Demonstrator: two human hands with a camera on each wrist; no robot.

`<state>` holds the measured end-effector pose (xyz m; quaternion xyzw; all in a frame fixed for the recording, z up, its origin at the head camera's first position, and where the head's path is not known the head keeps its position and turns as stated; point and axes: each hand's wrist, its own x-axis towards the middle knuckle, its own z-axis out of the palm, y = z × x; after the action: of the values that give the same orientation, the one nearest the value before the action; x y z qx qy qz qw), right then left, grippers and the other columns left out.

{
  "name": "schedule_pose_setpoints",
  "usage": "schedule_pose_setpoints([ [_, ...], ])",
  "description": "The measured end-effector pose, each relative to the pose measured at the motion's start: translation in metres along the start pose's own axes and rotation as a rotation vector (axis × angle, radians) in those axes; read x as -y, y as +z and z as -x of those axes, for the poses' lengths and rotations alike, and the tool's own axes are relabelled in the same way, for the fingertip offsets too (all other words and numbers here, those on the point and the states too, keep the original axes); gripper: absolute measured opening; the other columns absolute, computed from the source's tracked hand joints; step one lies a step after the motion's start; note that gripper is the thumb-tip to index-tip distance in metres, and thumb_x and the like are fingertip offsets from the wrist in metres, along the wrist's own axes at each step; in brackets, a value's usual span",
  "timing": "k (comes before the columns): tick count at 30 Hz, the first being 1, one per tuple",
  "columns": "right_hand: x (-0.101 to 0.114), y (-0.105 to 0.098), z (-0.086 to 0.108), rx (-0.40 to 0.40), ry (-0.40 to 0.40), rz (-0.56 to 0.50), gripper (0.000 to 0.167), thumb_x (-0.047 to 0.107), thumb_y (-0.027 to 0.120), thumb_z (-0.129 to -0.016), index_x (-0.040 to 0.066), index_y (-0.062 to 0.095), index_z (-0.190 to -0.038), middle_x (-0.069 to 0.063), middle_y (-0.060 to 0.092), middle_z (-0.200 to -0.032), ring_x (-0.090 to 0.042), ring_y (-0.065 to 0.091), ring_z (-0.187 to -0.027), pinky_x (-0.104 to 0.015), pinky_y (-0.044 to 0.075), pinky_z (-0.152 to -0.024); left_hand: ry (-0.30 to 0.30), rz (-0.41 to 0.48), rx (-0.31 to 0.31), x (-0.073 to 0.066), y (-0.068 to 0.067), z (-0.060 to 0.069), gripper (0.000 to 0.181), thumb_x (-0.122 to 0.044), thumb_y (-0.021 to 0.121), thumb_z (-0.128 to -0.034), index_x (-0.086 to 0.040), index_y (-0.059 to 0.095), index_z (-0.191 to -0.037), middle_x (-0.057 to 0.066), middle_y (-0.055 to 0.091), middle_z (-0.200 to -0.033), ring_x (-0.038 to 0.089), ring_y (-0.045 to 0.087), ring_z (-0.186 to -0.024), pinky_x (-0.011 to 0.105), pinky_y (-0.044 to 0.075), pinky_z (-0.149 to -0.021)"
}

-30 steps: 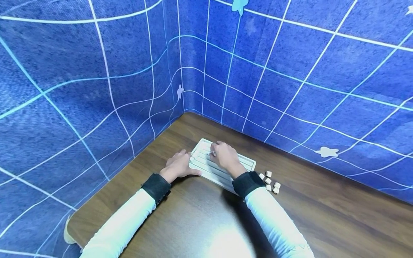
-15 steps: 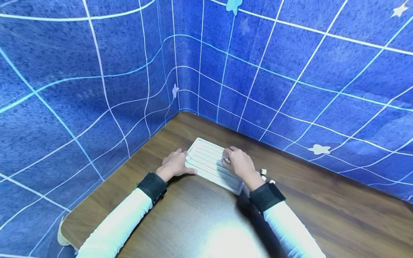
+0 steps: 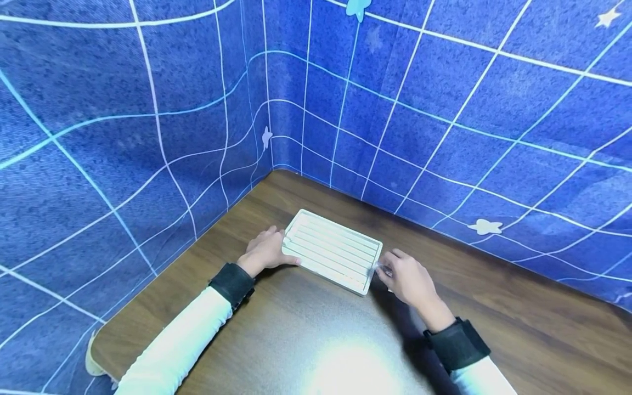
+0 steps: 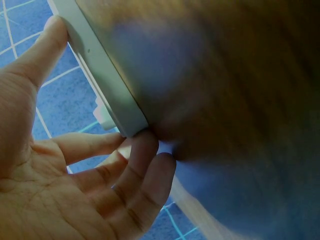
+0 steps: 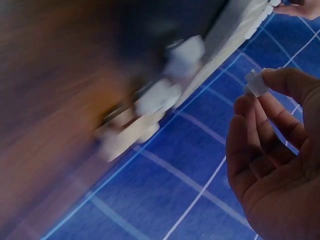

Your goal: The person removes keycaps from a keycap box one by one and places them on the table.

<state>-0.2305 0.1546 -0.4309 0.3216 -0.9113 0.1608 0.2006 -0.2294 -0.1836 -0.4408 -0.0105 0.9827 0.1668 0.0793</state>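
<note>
A pale rectangular tray [image 3: 332,251] with long parallel ridges lies on the wooden table. My left hand [image 3: 265,250] holds it at its left end, the thumb along the near side and the fingers at the short side. In the left wrist view the thumb and fingertips touch the tray's edge [image 4: 102,70], and a small white block [image 4: 104,114] shows beside it. Off the tray's right end, my right hand [image 3: 407,277] pinches a small, notched whitish piece [image 5: 256,83] between thumb and fingertips. Its exact kind cannot be told.
Several small white blocks [image 5: 157,97] lie blurred on the table beyond the tray's right end, mostly hidden by the right hand in the head view. A blue curtain [image 3: 444,109] with grid lines encloses the table [image 3: 276,329] at the left and back.
My right hand has moved right, from above the tray to past its right end, still pinching something small. The left hand keeps its hold; the head view has shifted slightly.
</note>
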Motion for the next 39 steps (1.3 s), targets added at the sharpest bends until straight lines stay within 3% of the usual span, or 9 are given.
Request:
schedule_pose_setpoints([
  [6, -0.021, -0.014, 0.037, -0.003, 0.003, 0.045, 0.018, 0.01, 0.082, -0.073, 0.011, 0.067, -0.083, -0.001, 0.064, -0.079, -0.014, 0.066, -0.066, -0.034, 0.052, -0.053, 0.011, 0.0, -0.001, 0.0, 0.001, 0.0, 0.093, -0.061, 0.076, -0.0738, -0.005, 0.048, -0.143, 0.024, 0.042, -0.149, 0.044, 0.044, -0.133, 0.06, 0.046, -0.096],
  [11, -0.03, -0.019, 0.054, -0.003, -0.038, 0.069, 0.021, 0.01, 0.084, -0.071, 0.012, 0.068, -0.084, -0.002, 0.066, -0.08, -0.016, 0.067, -0.067, -0.033, 0.053, -0.053, 0.001, -0.01, -0.003, 0.001, -0.002, -0.001, 0.095, -0.061, 0.076, -0.0734, -0.004, 0.047, -0.143, 0.024, 0.042, -0.149, 0.044, 0.045, -0.132, 0.06, 0.047, -0.095],
  [22, -0.031, -0.014, 0.061, 0.026, -0.015, 0.094, 0.021, 0.011, 0.086, -0.071, 0.014, 0.068, -0.081, 0.002, 0.062, -0.076, -0.014, 0.066, -0.065, -0.033, 0.05, -0.05, 0.01, -0.013, -0.003, 0.001, 0.0, -0.002, 0.092, -0.061, 0.076, -0.0737, -0.002, 0.05, -0.14, 0.025, 0.045, -0.145, 0.042, 0.048, -0.128, 0.058, 0.048, -0.094],
  [30, -0.028, -0.011, 0.062, 0.108, 0.044, 0.092, 0.021, 0.011, 0.084, -0.072, 0.016, 0.067, -0.081, 0.004, 0.066, -0.079, -0.013, 0.069, -0.072, -0.032, 0.053, -0.054, 0.009, -0.011, 0.001, 0.001, 0.0, -0.002, 0.092, -0.06, 0.077, -0.0735, -0.002, 0.05, -0.14, 0.027, 0.044, -0.146, 0.043, 0.047, -0.129, 0.059, 0.048, -0.094],
  [39, -0.027, -0.011, 0.062, 0.12, 0.063, 0.098, 0.021, 0.01, 0.084, -0.072, 0.016, 0.066, -0.081, 0.003, 0.065, -0.08, -0.015, 0.069, -0.071, -0.033, 0.052, -0.052, 0.008, -0.012, 0.008, 0.0, -0.001, -0.001, 0.093, -0.06, 0.076, -0.0747, -0.003, 0.048, -0.143, 0.026, 0.043, -0.148, 0.044, 0.043, -0.134, 0.06, 0.045, -0.098],
])
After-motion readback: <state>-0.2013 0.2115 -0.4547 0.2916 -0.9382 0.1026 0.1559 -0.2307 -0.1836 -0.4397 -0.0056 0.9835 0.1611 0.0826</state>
